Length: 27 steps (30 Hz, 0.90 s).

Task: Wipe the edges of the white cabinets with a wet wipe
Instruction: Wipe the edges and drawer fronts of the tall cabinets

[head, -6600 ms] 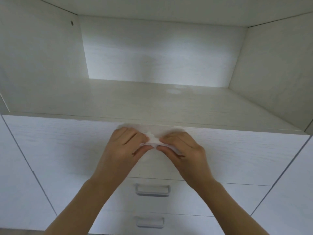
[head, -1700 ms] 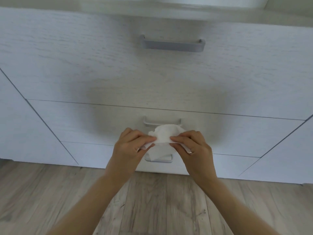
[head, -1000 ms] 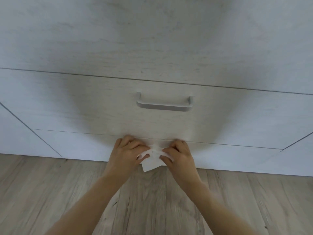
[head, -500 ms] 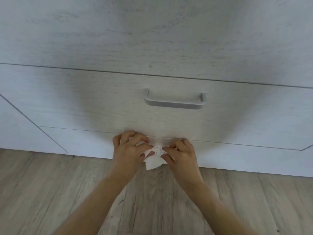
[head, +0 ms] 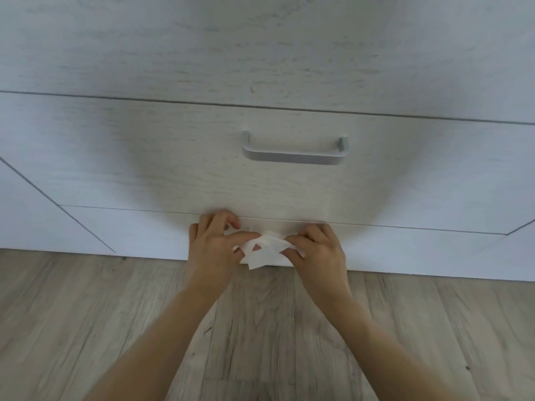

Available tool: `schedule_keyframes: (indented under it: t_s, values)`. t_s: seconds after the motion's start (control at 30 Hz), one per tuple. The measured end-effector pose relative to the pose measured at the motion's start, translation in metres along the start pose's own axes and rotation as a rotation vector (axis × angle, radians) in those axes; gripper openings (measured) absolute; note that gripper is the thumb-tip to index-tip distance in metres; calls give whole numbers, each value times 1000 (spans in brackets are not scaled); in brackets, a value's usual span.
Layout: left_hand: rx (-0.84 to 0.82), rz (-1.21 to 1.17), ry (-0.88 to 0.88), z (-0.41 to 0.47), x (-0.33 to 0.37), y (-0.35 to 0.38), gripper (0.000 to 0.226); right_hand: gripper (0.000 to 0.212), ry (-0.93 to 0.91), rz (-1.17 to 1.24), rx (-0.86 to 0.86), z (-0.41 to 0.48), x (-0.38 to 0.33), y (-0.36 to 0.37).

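White and limp, the wet wipe [head: 265, 250] is bunching low against the cabinet's plinth [head: 405, 250]; left hand [head: 215, 244] and right hand [head: 318, 250] are pinching its ends. Light and tearable, it probably wants folding into a pad.

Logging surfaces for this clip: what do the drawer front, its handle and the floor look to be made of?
Drawer front: white board with a matte, printed or embossed wood grain, likely laminate; faint grey streaks show. Handle: grey bar with a satin sheen, metal or coated plastic, cannot tell which. Floor: greyish wood-look planks with seams and knots, possibly laminate.
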<state>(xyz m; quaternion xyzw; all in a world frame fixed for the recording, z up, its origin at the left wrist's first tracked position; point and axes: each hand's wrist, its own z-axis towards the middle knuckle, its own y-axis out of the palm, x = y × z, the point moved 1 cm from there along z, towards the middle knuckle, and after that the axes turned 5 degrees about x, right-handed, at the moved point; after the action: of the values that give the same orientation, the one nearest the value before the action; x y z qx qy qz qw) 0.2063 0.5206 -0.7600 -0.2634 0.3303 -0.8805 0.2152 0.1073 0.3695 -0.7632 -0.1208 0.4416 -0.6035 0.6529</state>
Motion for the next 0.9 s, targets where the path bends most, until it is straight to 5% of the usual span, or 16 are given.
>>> schedule_keyframes:
  t_s: [0.4, 0.5, 0.6, 0.8, 0.9]
  values:
    - [-20, -9, -7, -1, 5, 2, 27, 22, -86, -47, -22, 8, -16, 11]
    - [-18, -38, -6, -1, 7, 2, 28, 8, -80, -4, -46, 3, -3, 4]
    - [-31, -40, 4, -3, 21, 12, 31, 21, -73, 10, -86, -5, 17, -10]
    - [-71, 72, 71, 0, 10, 0, 36, 2, -63, -46, 43, -3, -1, 6]
    - [-68, 81, 68, 1, 6, -5, 33, 9, -75, -25, 18, -6, 5, 1]
